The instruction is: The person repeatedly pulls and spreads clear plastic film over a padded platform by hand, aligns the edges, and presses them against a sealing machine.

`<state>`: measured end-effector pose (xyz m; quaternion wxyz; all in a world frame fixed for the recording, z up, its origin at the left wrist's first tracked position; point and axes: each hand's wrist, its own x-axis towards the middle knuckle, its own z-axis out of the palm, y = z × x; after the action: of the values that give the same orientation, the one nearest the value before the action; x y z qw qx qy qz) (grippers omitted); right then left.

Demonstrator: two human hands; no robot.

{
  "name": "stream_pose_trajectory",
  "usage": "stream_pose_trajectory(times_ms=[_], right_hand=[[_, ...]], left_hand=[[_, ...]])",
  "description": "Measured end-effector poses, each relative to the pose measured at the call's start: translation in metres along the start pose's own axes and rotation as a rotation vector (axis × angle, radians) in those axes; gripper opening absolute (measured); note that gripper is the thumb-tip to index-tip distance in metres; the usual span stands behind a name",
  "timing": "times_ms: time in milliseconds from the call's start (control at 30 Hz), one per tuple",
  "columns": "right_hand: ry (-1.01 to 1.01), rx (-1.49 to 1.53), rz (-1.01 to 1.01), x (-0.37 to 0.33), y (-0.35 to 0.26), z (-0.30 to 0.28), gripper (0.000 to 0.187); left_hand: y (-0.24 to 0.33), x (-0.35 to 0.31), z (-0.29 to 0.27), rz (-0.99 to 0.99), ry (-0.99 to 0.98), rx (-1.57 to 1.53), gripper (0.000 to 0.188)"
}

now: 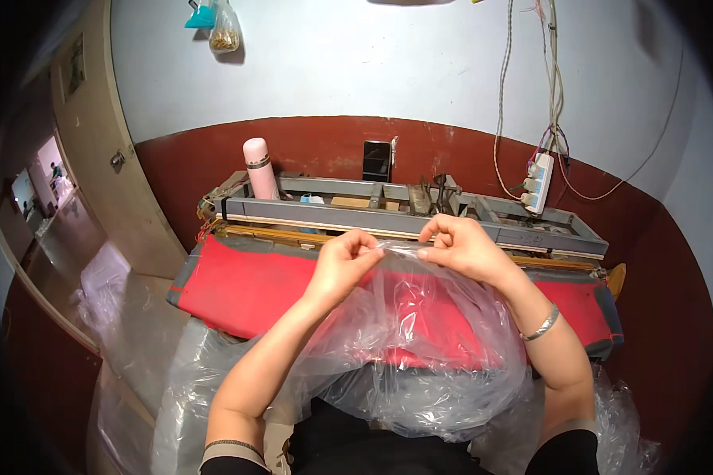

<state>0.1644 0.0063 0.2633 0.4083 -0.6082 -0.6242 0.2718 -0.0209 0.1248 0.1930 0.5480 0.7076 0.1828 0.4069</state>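
Observation:
Between my two hands hangs a clear plastic bag (413,317), its upper edge pinched at two points a short way apart. My left hand (347,260) is closed, thumb against fingers, on that edge. My right hand (461,247) grips the same edge in a pinch, with a silver bracelet on the wrist. Below the hands, the film drapes over a red cloth-covered board (249,281) with grey ends and falls in folds toward my lap. Part of the red cloth shows through the plastic.
Behind the board runs a grey metal frame (317,212) with a pink flask (260,170) on it and a dark phone (377,161) leaning upright. A white power strip (538,184) hangs by cables at right. More clear plastic (194,388) lies at left, near an open door (119,158).

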Motion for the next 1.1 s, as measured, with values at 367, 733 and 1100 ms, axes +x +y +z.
stream_pose_trajectory(times_ms=[367,733,1100], right_hand=[[0.037,0.0,-0.255,0.02,0.0,0.014,0.017],[-0.146,0.285,-0.145,0.046,0.004,0.084,0.016],[-0.261,0.356,-0.092,0.049,0.005,0.089,0.023]], left_hand=[[0.01,-0.028,-0.041,0.113,0.161,-0.004,0.005],[0.011,-0.042,-0.05,0.197,0.205,0.127,0.006],[0.002,-0.046,-0.054,0.181,0.222,0.125,0.005]])
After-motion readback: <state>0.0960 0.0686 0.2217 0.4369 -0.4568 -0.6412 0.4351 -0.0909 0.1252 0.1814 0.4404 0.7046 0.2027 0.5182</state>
